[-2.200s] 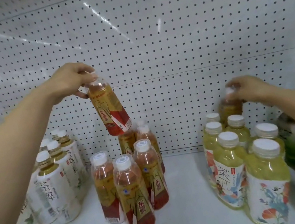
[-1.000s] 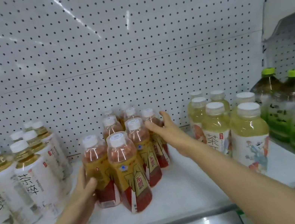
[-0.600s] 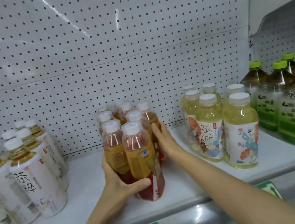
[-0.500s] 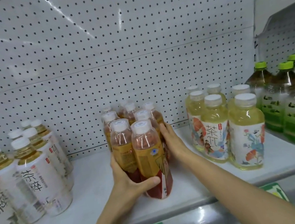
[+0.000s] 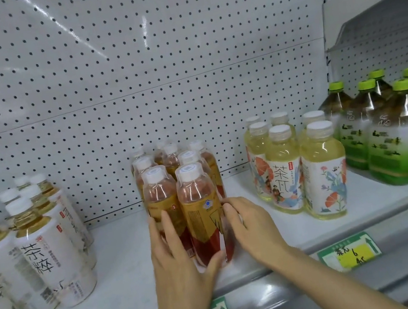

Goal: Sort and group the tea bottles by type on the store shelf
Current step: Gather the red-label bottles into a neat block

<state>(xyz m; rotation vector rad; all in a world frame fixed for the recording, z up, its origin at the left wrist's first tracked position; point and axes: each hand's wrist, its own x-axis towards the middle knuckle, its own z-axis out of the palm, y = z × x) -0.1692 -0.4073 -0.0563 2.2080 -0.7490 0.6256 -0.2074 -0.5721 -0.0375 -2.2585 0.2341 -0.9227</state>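
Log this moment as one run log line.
left hand: cups front of red-label bottles | right hand: presses their right side | cluster: upright on shelf

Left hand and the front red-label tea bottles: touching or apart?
Touching. The head view shows the left hand with fingers laid flat on the front red-label tea bottles, thumb under the nearer one's base.

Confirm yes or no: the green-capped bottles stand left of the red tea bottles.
No, the green-capped bottles stand at the far right, the red tea bottles mid-shelf.

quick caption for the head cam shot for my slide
Both hands, left and right, press the red-and-gold tea bottles together on the white shelf.
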